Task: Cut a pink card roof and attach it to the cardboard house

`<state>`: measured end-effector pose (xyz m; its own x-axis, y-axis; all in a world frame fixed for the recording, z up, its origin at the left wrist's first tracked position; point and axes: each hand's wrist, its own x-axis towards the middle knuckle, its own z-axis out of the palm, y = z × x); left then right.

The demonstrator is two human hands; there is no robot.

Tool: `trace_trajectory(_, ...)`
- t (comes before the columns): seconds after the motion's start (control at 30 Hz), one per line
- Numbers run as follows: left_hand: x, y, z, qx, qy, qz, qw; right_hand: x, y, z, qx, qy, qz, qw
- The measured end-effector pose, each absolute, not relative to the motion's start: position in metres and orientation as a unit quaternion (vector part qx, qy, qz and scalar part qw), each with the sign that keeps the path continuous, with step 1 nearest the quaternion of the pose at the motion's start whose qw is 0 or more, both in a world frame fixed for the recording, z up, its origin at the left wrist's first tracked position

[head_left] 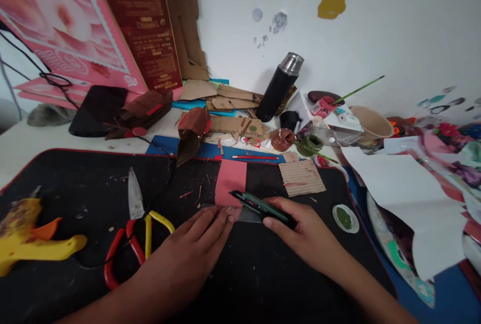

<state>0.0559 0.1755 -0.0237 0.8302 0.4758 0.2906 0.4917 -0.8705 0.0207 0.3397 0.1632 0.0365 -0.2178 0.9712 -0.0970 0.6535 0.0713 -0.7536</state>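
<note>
My left hand [197, 246] lies with its fingers stretched flat, pressing a clear strip that looks like a ruler [251, 215] onto a piece of pink paper [231, 179]. In my right hand [306, 229] is a dark green utility knife [257, 205], its tip pointing left over the paper. Whether the blade touches the paper I cannot tell. Both hands rest over a black mat [263, 274]. Left of my left hand lie scissors with red handles [112, 259] and a yellow-handled tool [160, 221].
A yellow glue gun [37, 249] is at the far left. Corrugated cardboard [302, 178] and a lid with green paint [345, 219] sit on the right. Behind stand a black thermos [278, 88], open paint jars [310, 145] and a folded brown paper piece [193, 133]. White paper [413, 199] overhangs the right side.
</note>
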Motion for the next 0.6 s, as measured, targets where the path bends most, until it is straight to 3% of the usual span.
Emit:
trace_trajectory(0.37,0.059,0.175,-0.026,-0.953,-0.255,-0.157,0.036,0.35,0.166,0.051,-0.51,-0.844,0.147,0.072)
trace_trajectory(0.6,0.058,0.175,-0.027,-0.956,-0.248,-0.156,0.029,0.35,0.17,0.057,-0.499,-0.856,0.127,0.038)
